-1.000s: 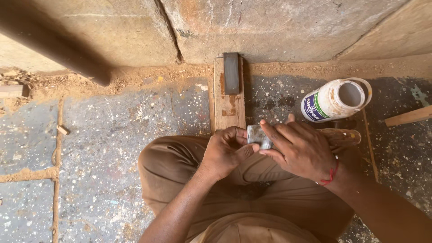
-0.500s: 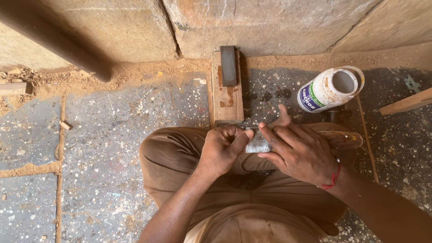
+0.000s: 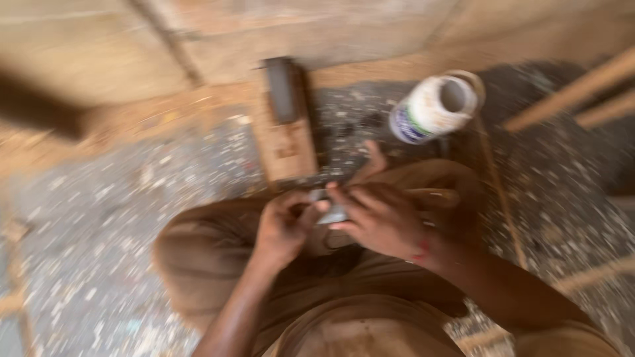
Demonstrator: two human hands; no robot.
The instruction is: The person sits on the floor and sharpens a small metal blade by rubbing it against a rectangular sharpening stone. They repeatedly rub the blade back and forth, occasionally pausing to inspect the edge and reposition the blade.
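The picture is blurred by head motion. My left hand (image 3: 284, 225) and my right hand (image 3: 380, 215) meet above my bent knee, both closed on a small flat grey metal piece (image 3: 331, 210) held between the fingertips. A red thread circles my right wrist. Just beyond my hands lies a wooden block with a dark sharpening stone (image 3: 281, 89) set in its top.
A white plastic jar (image 3: 433, 106) lies on its side to the right of the block, open mouth facing right. Wooden sticks (image 3: 569, 92) lean at the far right. Sawdust lies along the base of the stone wall. I sit on a speckled floor (image 3: 99, 225).
The view has swung and blurred; the block and jar now sit further right and tilted. My hands stay together on the metal piece, shifted slightly down in view.
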